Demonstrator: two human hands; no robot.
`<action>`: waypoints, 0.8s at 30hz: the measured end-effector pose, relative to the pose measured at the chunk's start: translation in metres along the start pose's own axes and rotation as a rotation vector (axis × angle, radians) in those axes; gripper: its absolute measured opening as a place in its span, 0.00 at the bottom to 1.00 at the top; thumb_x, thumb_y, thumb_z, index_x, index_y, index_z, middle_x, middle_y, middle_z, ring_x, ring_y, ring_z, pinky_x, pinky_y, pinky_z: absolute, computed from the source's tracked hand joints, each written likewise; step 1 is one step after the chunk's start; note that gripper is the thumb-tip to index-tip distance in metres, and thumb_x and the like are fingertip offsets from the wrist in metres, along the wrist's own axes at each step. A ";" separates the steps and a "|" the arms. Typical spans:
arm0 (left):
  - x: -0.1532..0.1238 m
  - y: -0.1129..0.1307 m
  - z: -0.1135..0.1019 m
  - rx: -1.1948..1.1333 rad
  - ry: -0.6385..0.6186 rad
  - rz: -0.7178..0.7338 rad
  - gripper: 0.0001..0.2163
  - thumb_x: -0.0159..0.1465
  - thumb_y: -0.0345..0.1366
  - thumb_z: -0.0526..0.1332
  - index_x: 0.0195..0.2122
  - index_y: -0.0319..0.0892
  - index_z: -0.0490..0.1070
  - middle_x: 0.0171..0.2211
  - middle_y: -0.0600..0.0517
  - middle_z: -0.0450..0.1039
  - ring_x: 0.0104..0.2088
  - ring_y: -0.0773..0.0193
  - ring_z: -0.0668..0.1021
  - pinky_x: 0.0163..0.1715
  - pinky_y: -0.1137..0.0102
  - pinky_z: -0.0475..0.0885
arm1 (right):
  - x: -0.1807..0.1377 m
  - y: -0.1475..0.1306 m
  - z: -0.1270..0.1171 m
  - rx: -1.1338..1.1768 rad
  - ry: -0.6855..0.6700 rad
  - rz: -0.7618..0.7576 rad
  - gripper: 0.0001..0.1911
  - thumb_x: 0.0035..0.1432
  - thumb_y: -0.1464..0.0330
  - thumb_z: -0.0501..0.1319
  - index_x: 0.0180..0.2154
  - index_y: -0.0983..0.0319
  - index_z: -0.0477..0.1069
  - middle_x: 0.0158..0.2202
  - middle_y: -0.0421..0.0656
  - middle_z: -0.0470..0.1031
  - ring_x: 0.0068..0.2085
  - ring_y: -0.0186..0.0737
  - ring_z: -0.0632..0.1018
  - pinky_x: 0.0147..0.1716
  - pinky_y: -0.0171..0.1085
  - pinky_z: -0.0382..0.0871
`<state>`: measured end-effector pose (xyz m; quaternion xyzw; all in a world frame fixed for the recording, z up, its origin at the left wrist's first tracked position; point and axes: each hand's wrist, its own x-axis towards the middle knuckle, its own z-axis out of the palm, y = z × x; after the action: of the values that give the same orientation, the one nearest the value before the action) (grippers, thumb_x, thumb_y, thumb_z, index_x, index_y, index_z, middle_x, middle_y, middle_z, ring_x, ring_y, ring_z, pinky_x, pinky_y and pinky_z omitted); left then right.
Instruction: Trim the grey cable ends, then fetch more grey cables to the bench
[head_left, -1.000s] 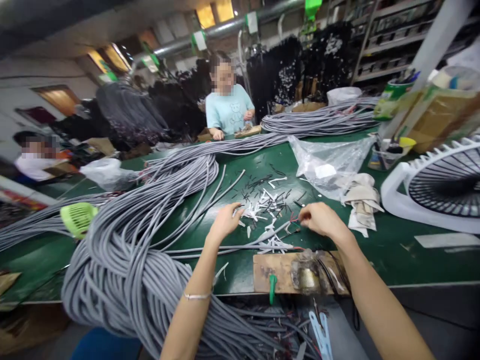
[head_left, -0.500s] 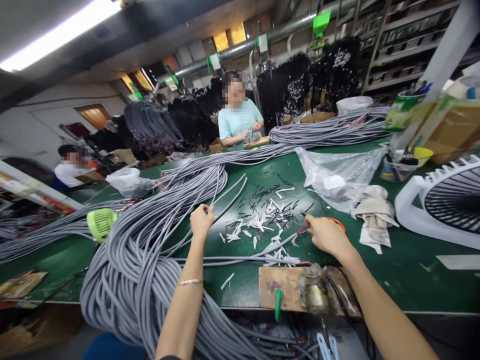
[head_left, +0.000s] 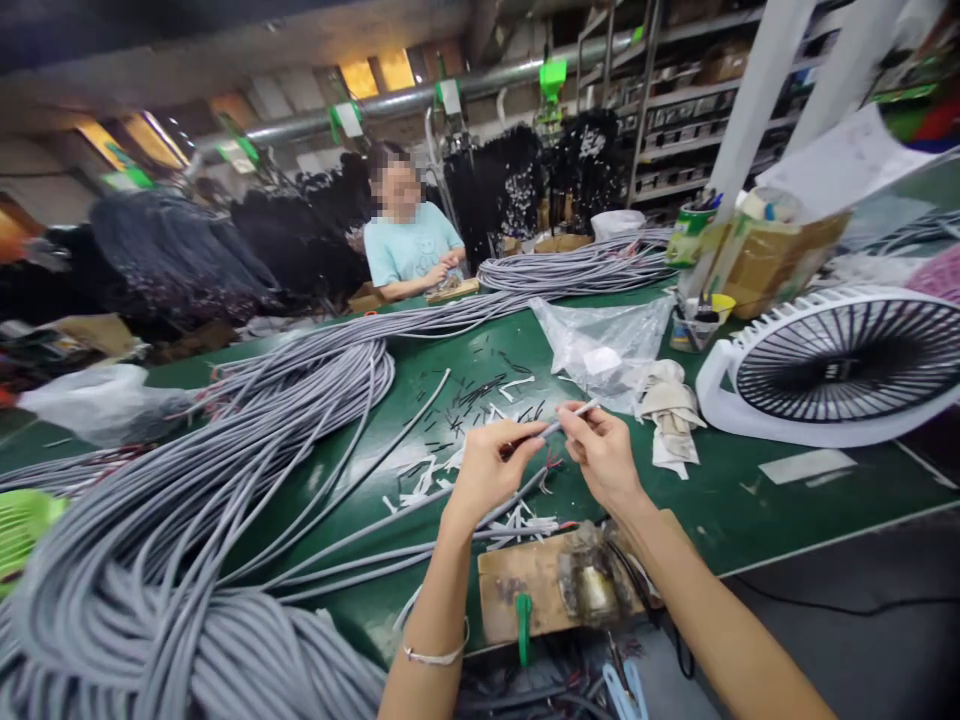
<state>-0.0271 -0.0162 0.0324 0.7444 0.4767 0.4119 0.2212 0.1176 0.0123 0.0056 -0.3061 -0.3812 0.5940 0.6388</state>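
Grey cable end [head_left: 589,406] sits between your two hands, raised a little above the green table [head_left: 750,500], near its front edge. Your left hand [head_left: 491,470] pinches the cable between thumb and forefinger; your right hand [head_left: 600,455] is closed on it too, with the pale tip poking out past the fingers. Thin red wires [head_left: 553,462] show just below the hands. Under them a scatter of white and black offcuts [head_left: 480,400] litters the surface, and loose grey lengths run leftward into a heavy cable bundle [head_left: 187,520] that covers the table's left half and spills over its front edge. At the edge, in front of you, lies a wooden block [head_left: 510,585] carrying a metal fixture [head_left: 592,590] and a green clip [head_left: 523,612]. To the right of the hands lie a crumpled cloth [head_left: 667,405] and a clear plastic bag [head_left: 600,340]; beyond these stand a white fan [head_left: 840,365], a cup of tools [head_left: 694,325] and a cardboard box [head_left: 772,255]. Across the table a co-worker in a light blue shirt [head_left: 409,250] has both hands at a second block. Behind that person hang dark cable bundles [head_left: 525,170], with shelving [head_left: 675,100] to the right and a duct pipe [head_left: 420,97] overhead.
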 end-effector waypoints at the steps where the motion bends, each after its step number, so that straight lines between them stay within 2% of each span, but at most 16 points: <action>1: 0.000 -0.001 0.002 0.015 0.016 -0.005 0.10 0.60 0.37 0.57 0.37 0.42 0.76 0.27 0.50 0.74 0.25 0.69 0.70 0.24 0.75 0.64 | 0.002 -0.004 -0.003 0.043 0.054 0.017 0.15 0.39 0.62 0.68 0.28 0.64 0.69 0.15 0.31 0.58 0.13 0.20 0.50 0.12 0.28 0.41; 3: -0.001 -0.004 0.003 0.026 0.035 -0.031 0.09 0.60 0.36 0.57 0.35 0.40 0.76 0.27 0.50 0.74 0.25 0.69 0.71 0.25 0.75 0.64 | 0.007 -0.010 -0.009 0.073 0.096 0.056 0.16 0.36 0.63 0.69 0.26 0.65 0.69 0.14 0.32 0.61 0.13 0.19 0.49 0.11 0.27 0.38; 7: -0.007 -0.010 0.004 -0.010 0.042 -0.058 0.09 0.59 0.35 0.57 0.36 0.39 0.75 0.29 0.49 0.75 0.25 0.68 0.72 0.25 0.75 0.66 | 0.008 -0.014 -0.013 0.032 0.007 0.083 0.18 0.40 0.60 0.67 0.31 0.66 0.72 0.18 0.36 0.69 0.12 0.18 0.50 0.11 0.27 0.39; 12: -0.010 -0.012 0.016 -0.046 0.037 -0.061 0.10 0.60 0.36 0.56 0.38 0.40 0.74 0.27 0.49 0.74 0.24 0.67 0.73 0.24 0.74 0.67 | 0.004 -0.011 -0.012 -0.090 -0.037 0.049 0.16 0.40 0.61 0.68 0.29 0.66 0.71 0.18 0.36 0.68 0.13 0.19 0.53 0.11 0.27 0.42; 17: -0.012 -0.006 0.029 -0.163 0.143 -0.062 0.08 0.59 0.36 0.58 0.36 0.40 0.75 0.27 0.50 0.73 0.24 0.69 0.72 0.23 0.75 0.67 | -0.001 -0.009 -0.007 -0.237 -0.097 0.021 0.14 0.41 0.61 0.67 0.26 0.65 0.70 0.17 0.36 0.66 0.15 0.22 0.57 0.12 0.28 0.45; 20: -0.013 -0.004 0.033 -0.192 0.166 -0.073 0.08 0.59 0.35 0.59 0.35 0.39 0.75 0.26 0.50 0.72 0.23 0.70 0.71 0.22 0.75 0.64 | -0.003 -0.007 -0.004 -0.292 -0.117 0.018 0.15 0.41 0.60 0.67 0.24 0.65 0.69 0.18 0.36 0.65 0.17 0.24 0.59 0.14 0.28 0.49; 24: -0.011 -0.004 0.031 -0.192 0.208 -0.064 0.08 0.59 0.34 0.58 0.37 0.39 0.75 0.27 0.50 0.72 0.25 0.69 0.70 0.24 0.75 0.64 | -0.006 -0.004 -0.003 -0.434 -0.042 -0.091 0.15 0.48 0.57 0.62 0.27 0.64 0.68 0.22 0.37 0.67 0.20 0.27 0.63 0.18 0.29 0.56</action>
<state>-0.0055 -0.0225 0.0078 0.6574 0.4791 0.5233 0.2538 0.1221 0.0061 0.0074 -0.4064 -0.5268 0.4748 0.5761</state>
